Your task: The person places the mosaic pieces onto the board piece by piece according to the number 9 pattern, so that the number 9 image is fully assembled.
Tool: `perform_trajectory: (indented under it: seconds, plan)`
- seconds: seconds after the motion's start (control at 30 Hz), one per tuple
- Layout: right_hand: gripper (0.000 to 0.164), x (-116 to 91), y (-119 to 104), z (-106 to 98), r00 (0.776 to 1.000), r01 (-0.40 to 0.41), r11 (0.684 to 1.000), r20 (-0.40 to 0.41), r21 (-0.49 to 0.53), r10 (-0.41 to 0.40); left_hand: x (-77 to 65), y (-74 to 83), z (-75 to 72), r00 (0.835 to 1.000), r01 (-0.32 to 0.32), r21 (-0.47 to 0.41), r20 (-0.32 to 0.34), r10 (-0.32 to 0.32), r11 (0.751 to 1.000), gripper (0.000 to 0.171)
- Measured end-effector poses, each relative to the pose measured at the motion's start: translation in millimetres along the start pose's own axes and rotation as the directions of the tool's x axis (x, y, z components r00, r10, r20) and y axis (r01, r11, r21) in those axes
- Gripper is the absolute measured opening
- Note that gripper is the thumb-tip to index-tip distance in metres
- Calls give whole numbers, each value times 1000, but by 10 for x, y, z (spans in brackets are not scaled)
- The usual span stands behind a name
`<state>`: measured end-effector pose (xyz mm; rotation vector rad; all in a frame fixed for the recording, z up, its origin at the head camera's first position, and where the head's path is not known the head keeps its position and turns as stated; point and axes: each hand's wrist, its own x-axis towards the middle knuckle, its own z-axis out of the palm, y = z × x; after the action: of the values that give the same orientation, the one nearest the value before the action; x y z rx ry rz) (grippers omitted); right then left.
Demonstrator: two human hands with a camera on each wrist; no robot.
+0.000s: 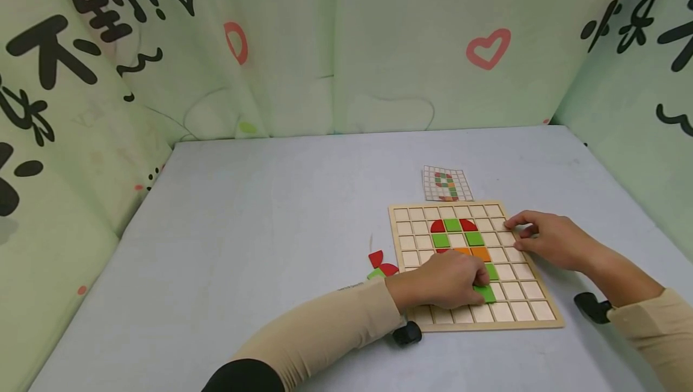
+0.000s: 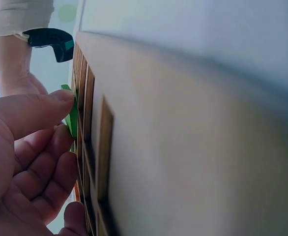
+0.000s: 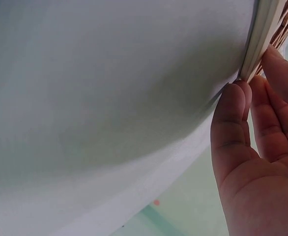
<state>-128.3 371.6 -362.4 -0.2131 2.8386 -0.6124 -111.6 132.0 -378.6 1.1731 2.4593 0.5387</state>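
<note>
A wooden grid board [image 1: 552,322] lies on the table with red, green and orange tiles in several of its cells. Over its lower part, my left hand [image 1: 452,281] pinches a green square tile [image 1: 487,294] between thumb and fingertips. Close up in the left wrist view, the green tile [image 2: 72,120] stands tilted against the grid. My right hand [image 1: 557,238] grips the board's right edge. The right wrist view shows the thumb at the frame [image 3: 258,42] and other fingertips against its side. Some middle cells are hidden behind my left hand.
Behind the board lies a printed card [image 1: 460,184] showing a coloured grid pattern. Loose red tiles [image 1: 376,258] and a green one [image 1: 375,273] lie by the board's left edge, partly hidden by my left arm. A printed curtain [image 1: 379,49] surrounds the table's far sides.
</note>
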Motion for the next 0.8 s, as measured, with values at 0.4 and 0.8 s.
perform_trajectory:
  seconds: [0.4,0.8]
  plan:
    - [36,19,8,-1,1000,-2,1000,8,12,1,12,56,23,999,32,11,-20,-31,999,19]
    - [35,19,4,3,1000,1,1000,4,16,-1,8,76,56,997,57,15,-50,-56,998,20]
